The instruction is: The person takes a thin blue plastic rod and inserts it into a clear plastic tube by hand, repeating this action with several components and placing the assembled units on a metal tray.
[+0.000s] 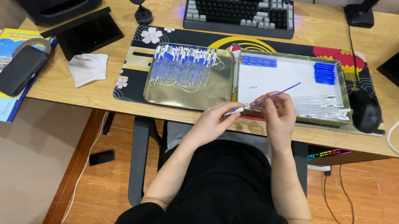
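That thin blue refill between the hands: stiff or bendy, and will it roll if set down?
The blue refill looks long and very thin, so probably light and somewhat bendy. It reads straight while the left hand and right hand pinch only its lower end, so not floppy. Being round and slim, it would likely roll on the white tray.

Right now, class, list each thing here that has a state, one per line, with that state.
Left hand: pinching a clear pen barrel.
Right hand: gripping a blue refill, slanted upward.
Gold tray: holds assembled pens in a heap.
White tray: holds sorted parts.
Keyboard: backlight glowing.
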